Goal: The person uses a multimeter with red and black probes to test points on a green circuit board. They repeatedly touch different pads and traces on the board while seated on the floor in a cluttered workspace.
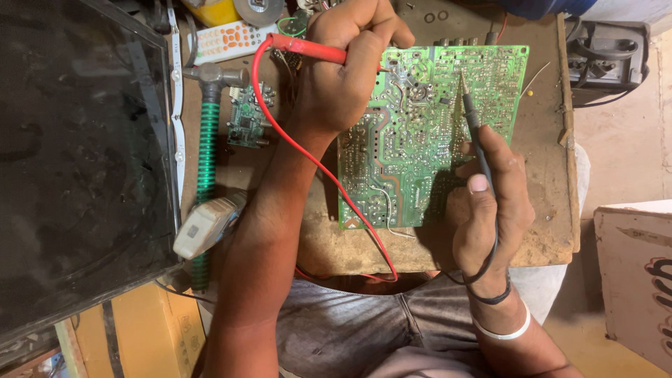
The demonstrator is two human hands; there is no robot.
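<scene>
Head view, person seated at a worn desk (539, 241), lap nearest the camera. A red lead (329, 178) and a black lead (490, 252) run up from the desk's near edge, one along each forearm, which keeps the slack off the work.

The right hand (490, 210) lies at the near right corner of the board (427, 133), wrist banded in black and white. Its fingers (478, 183) are pressed together around the black probe (474, 129), held like a pen; the thumb pins the shaft, so the tip can be aimed. The tip stands on the upper middle of the board.

The board is green and lies solder side up, flat on the desk between the two hands, so its joints are exposed to both tips.

The left hand (343, 66) crosses over the board's far left corner. Its fingers are curled shut in a fist about the red probe (308, 47), whose tip is hidden behind the hand near the board's top edge.

Left of the arm lie a small green module (246, 119), a hammer (210, 105) with a green ribbed handle and a white plug (203, 227), all beside a dark screen panel (77, 154). A white remote (227, 40) lies at the far edge.
</scene>
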